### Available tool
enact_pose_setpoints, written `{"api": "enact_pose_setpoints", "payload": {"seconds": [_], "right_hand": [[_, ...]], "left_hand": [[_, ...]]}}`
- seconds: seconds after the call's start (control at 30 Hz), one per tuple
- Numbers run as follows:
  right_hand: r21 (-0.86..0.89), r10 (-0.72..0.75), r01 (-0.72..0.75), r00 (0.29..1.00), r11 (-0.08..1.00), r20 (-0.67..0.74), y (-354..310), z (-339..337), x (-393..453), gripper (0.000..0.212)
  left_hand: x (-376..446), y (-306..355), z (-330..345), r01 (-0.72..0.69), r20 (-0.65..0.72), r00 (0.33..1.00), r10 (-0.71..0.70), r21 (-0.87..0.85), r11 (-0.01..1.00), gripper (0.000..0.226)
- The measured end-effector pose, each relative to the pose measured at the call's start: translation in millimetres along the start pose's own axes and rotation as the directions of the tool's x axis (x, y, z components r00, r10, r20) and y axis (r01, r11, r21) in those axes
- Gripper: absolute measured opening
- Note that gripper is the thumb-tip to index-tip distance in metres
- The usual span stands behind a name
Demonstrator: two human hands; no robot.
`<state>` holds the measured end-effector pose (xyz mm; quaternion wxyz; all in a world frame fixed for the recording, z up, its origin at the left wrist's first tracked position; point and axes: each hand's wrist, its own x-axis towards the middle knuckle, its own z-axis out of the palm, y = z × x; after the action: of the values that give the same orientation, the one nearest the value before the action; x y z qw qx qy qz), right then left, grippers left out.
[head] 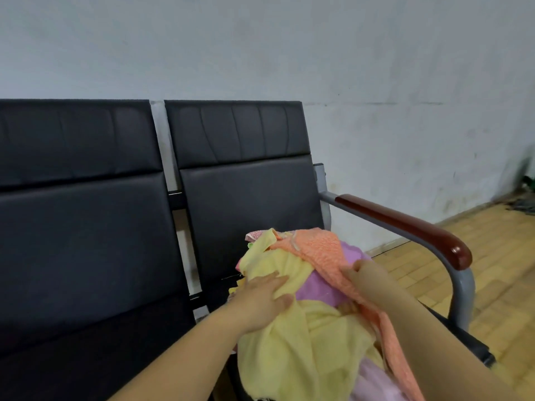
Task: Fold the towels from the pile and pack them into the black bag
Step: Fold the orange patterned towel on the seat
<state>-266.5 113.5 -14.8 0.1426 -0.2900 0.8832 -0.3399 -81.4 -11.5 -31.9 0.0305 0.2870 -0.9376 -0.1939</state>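
A loose pile of towels lies on the right-hand seat of a black bench. A pale yellow towel [301, 342] covers the front of the pile, a purple towel [321, 287] shows in the middle, and an orange towel [315, 250] drapes over the top and down the right side. My left hand [263, 296] rests flat on the yellow towel with its fingers straight. My right hand [367, 280] grips the orange towel at its edge. No black bag is in view.
The black padded bench [86, 227] has a second seat on the left. A metal armrest with a dark red wooden top [405, 224] curves round the pile's right side. A white wall stands behind, and yellow tiled floor [498, 270] lies to the right.
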Motion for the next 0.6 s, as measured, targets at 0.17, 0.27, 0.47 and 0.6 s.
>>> {"api": "enact_pose_setpoints", "payload": {"seconds": [0.17, 0.27, 0.47, 0.6], "right_hand": [[0.568, 0.015, 0.064, 0.991, 0.821, -0.132, -45.7, -57.7, -17.4, 0.037], [0.792, -0.045, 0.151, 0.987, 0.591, -0.155, -76.6, -84.5, -25.6, 0.038], [0.994, -0.258, 0.073, 0.965, 0.081, -0.050, -137.0, -115.2, -59.6, 0.048], [0.999, -0.405, 0.040, 0.913, 0.005, -0.035, -175.1, -121.1, -100.1, 0.049]], "left_hand": [[1.4, 9.3, -2.3, 0.088, 0.064, 0.995, -0.079, -0.155, 0.984, 0.058], [0.5, 15.3, -10.0, 0.101, 0.004, 0.994, -0.109, -0.403, 0.909, 0.058], [-20.3, 71.4, -67.9, -0.119, -0.128, 0.991, -0.030, -0.971, 0.209, 0.056], [-47.9, 106.9, -104.8, -0.087, -0.096, 0.995, 0.020, -0.958, -0.272, 0.070]]}}
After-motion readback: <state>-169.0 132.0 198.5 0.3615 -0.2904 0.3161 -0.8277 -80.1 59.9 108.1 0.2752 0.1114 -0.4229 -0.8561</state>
